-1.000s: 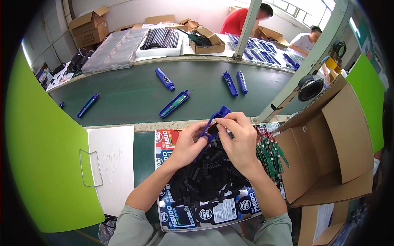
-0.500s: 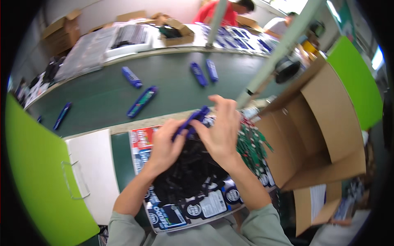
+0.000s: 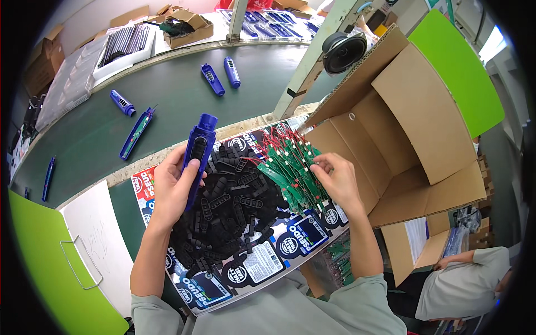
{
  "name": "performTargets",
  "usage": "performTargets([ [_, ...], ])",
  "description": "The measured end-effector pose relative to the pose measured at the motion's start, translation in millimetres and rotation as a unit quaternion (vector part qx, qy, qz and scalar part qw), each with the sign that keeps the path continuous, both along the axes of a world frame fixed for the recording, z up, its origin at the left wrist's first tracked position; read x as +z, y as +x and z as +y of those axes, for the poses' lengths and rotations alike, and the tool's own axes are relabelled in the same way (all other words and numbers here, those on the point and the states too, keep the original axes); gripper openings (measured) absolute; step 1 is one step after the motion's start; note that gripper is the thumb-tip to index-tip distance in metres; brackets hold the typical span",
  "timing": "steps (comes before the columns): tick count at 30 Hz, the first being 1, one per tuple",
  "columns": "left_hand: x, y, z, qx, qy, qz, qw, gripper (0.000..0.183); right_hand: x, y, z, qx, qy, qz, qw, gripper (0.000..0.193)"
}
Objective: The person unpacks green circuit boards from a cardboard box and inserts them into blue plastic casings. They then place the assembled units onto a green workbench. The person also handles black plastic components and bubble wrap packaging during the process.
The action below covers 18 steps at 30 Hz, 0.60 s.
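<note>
The left hand (image 3: 176, 181) is wrapped around a blue casing (image 3: 202, 132), which stands near the centre of the frame, tilted slightly, with a black insert (image 3: 197, 149) on its face. Right of centre, the right hand (image 3: 339, 177) is at the edge of a heap of green circuit boards (image 3: 283, 167) with red wires, thumb and fingers drawn close together; whether they grip a board, I cannot tell.

Beneath, a printed sheet (image 3: 262, 267) covers much of the desk (image 3: 123, 205) and bears a dark pile of black parts (image 3: 234, 209). Beyond it, a long green surface (image 3: 173, 106) curves across the upper left, with more blue casings (image 3: 213, 80) scattered on it. A white tray (image 3: 100, 70) of dark strips sits at upper left. A pale post (image 3: 312, 70) and a round speaker (image 3: 344, 53) stand at upper right, above a gaping cardboard box (image 3: 427, 106). At lower right is another person (image 3: 460, 285) in grey.
</note>
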State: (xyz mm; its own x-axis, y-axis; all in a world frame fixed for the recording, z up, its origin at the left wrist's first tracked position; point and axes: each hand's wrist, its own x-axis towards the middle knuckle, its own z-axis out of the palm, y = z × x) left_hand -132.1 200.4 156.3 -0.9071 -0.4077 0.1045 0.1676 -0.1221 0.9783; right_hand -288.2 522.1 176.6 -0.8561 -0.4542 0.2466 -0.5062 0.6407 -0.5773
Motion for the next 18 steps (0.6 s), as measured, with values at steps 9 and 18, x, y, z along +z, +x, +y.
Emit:
performTargets([
  [9, -7.8, -1.9, -0.2, -0.018, 0.017, -0.018, 1.000, 0.036, -10.3, 11.8, 0.9, 0.009, 0.009, -0.080, 0.997, 0.015],
  [18, -14.2, -2.9, 3.4, -0.096, 0.184, -0.014, 0.978, 0.040, 68.0, 51.8, -44.7, 0.027, -0.224, 0.045, 0.973, 0.027],
])
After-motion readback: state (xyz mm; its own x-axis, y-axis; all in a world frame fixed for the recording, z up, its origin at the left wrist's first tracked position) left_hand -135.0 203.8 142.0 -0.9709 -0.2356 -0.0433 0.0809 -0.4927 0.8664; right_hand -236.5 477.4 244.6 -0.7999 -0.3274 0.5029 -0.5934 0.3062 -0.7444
